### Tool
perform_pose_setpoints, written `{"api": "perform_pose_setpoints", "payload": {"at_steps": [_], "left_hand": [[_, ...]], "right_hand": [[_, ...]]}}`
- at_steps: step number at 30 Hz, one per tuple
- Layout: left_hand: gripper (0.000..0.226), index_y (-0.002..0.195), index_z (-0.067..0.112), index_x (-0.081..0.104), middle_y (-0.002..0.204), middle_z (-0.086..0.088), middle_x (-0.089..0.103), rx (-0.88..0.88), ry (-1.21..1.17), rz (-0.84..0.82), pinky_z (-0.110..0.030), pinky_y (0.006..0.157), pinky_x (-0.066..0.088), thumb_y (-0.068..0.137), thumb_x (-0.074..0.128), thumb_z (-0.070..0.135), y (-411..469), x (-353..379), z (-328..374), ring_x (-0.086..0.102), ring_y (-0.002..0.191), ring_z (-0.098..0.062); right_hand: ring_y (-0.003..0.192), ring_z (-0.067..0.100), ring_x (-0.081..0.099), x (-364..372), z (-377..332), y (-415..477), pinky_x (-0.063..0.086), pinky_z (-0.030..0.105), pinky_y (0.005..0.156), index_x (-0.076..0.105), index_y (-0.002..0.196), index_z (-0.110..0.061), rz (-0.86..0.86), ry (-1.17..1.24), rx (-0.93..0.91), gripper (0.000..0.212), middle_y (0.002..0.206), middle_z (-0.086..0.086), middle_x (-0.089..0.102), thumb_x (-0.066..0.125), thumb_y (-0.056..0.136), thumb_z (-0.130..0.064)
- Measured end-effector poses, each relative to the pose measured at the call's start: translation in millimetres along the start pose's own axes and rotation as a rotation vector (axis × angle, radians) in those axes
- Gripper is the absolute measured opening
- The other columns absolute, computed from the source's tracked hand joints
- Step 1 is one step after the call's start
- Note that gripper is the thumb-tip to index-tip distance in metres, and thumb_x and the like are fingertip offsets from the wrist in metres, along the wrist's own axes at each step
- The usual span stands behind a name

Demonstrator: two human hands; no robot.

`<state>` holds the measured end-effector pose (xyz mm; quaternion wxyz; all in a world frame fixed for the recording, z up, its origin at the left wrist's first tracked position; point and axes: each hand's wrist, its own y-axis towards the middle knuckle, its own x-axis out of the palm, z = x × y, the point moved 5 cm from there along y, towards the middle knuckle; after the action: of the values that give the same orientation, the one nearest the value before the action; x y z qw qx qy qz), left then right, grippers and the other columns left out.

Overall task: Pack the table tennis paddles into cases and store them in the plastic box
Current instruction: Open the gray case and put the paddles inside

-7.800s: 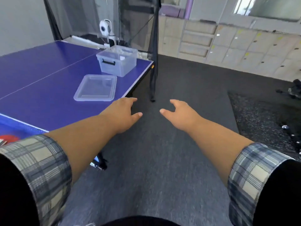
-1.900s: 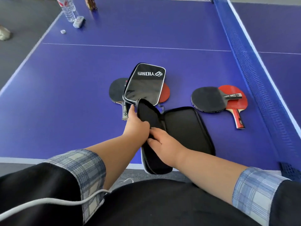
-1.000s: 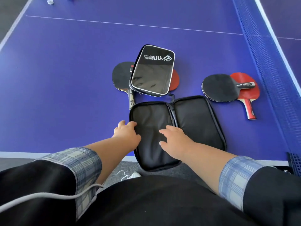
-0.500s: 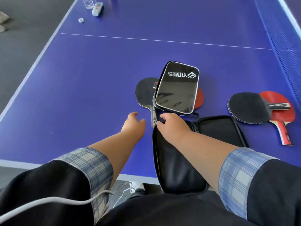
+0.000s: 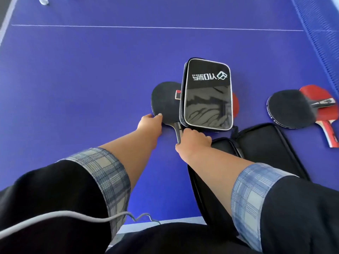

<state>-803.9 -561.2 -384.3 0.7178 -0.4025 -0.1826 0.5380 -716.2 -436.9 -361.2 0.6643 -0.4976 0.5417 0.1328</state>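
Note:
A closed black case (image 5: 207, 94) with white lettering lies on two paddles: a black-faced paddle (image 5: 164, 103) sticking out on its left and a red one (image 5: 235, 105) showing at its right edge. My right hand (image 5: 192, 140) is closed on the black paddle's handle just below the case. My left hand (image 5: 150, 123) touches the lower edge of that paddle's blade with its fingertips. An open, empty black case (image 5: 260, 149) lies flat at the near table edge, partly under my right forearm. Another pair of paddles, black (image 5: 289, 109) over red (image 5: 322, 105), lies to the right.
The blue table (image 5: 82, 79) has a white line across it, and the blue net (image 5: 319, 33) runs along the right side. A small white cap (image 5: 44, 0) sits at the far left corner. A grey cable (image 5: 73, 217) crosses my lap. The plastic box is out of view.
Both hands moved forward from the open case to the black paddle under the closed case. The right hand has closed on its handle and the left now touches its blade.

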Motion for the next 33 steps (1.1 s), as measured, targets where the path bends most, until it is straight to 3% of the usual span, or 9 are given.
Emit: {"api": "perform_pose_setpoints", "payload": {"at_steps": [4, 7, 11, 15, 19, 23, 28, 30, 33], "left_hand": [[0.038, 0.057, 0.043, 0.066, 0.082, 0.002, 0.055, -0.009, -0.004, 0.081, -0.033, 0.073, 0.043, 0.092, 0.051, 0.041, 2.2, -11.4, 0.5, 0.053, 0.077, -0.021], [0.029, 0.068, 0.031, 0.067, 0.086, 0.006, 0.067, -0.023, -0.113, 0.05, -0.031, 0.076, 0.046, 0.091, 0.049, 0.034, -2.9, -14.6, 2.7, 0.064, 0.072, -0.017], [0.029, 0.095, 0.019, 0.065, 0.074, 0.003, 0.078, -0.032, -0.206, 0.083, -0.032, 0.081, 0.058, 0.087, 0.038, 0.024, -11.6, -17.9, 11.7, 0.076, 0.067, -0.015], [0.026, 0.093, 0.013, 0.055, 0.086, -0.005, 0.077, 0.063, -0.127, 0.197, -0.032, 0.067, 0.059, 0.081, 0.035, 0.026, -23.3, -28.6, 21.6, 0.075, 0.062, -0.019], [0.029, 0.094, 0.011, 0.051, 0.093, -0.016, 0.073, 0.161, -0.066, 0.327, -0.043, 0.067, 0.061, 0.076, 0.038, 0.029, -33.3, -43.3, 26.0, 0.075, 0.067, -0.028], [0.04, 0.106, 0.007, 0.056, 0.095, -0.016, 0.073, 0.16, -0.038, 0.369, -0.037, 0.054, 0.058, 0.077, 0.04, 0.03, -38.2, -57.4, 26.7, 0.075, 0.073, -0.031], [0.03, 0.104, 0.012, 0.063, 0.096, -0.015, 0.074, 0.054, -0.049, 0.392, -0.041, 0.071, 0.061, 0.089, 0.038, 0.019, -43.1, -75.1, 4.0, 0.075, 0.072, -0.028], [0.029, 0.106, 0.017, 0.062, 0.094, -0.009, 0.074, 0.017, -0.091, 0.373, -0.037, 0.072, 0.062, 0.093, 0.036, 0.018, -44.7, -76.9, -9.1, 0.075, 0.067, -0.021], [0.028, 0.104, 0.019, 0.062, 0.092, -0.007, 0.074, -0.002, -0.135, 0.378, -0.039, 0.076, 0.063, 0.095, 0.036, 0.018, -48.4, -80.0, -21.8, 0.075, 0.066, -0.018]], "right_hand": [[0.112, 0.03, 0.06, -5.8, -3.6, -4.0, 0.036, 0.04, 0.085, 0.054, 0.11, -0.018, -0.029, 0.086, 0.012, 0.032, 0.116, 0.003, 0.065, 0.062, 0.085, -0.037], [0.107, 0.031, 0.061, -9.0, -5.0, -9.3, 0.045, 0.04, 0.088, 0.055, 0.11, -0.016, -0.079, 0.147, -0.01, 0.032, 0.112, 0.004, 0.064, 0.063, 0.085, -0.035], [0.078, 0.027, 0.056, -7.6, -10.2, -16.1, 0.047, 0.035, 0.067, 0.052, 0.09, -0.016, -0.147, 0.348, -0.054, 0.017, 0.086, 0.001, 0.059, 0.06, 0.081, -0.028], [0.063, 0.023, 0.05, -9.8, -19.8, -25.1, 0.042, 0.033, 0.058, 0.049, 0.079, -0.018, -0.194, 0.48, -0.101, 0.012, 0.073, 0.002, 0.057, 0.059, 0.08, -0.023], [0.072, 0.025, 0.061, -14.6, -30.3, -35.0, 0.055, 0.044, 0.078, 0.06, 0.091, -0.01, -0.26, 0.631, -0.177, 0.02, 0.084, 0.003, 0.07, 0.063, 0.084, -0.028], [0.126, 0.025, 0.056, -20.6, -33.5, -31.3, 0.043, 0.032, 0.086, 0.042, 0.148, -0.018, -0.245, 0.669, -0.15, 0.066, 0.147, 0.0, 0.054, 0.061, 0.092, -0.048], [0.093, 0.018, 0.053, -12.1, -27.9, -16.2, 0.044, 0.03, 0.077, 0.029, 0.156, -0.024, -0.294, 0.803, 0.017, 0.068, 0.122, 0.006, 0.055, 0.052, 0.096, -0.047], [0.115, 0.031, 0.062, -1.9, -27.0, -9.9, 0.053, 0.041, 0.095, 0.035, 0.152, -0.019, -0.348, 0.926, 0.085, 0.06, 0.134, 0.015, 0.058, 0.054, 0.098, -0.037], [0.138, 0.031, 0.048, 7.0, -30.9, -1.8, 0.045, 0.045, 0.109, 0.045, 0.142, -0.023, -0.405, 1.172, 0.193, 0.044, 0.147, 0.017, 0.049, 0.053, 0.1, -0.03]]}}
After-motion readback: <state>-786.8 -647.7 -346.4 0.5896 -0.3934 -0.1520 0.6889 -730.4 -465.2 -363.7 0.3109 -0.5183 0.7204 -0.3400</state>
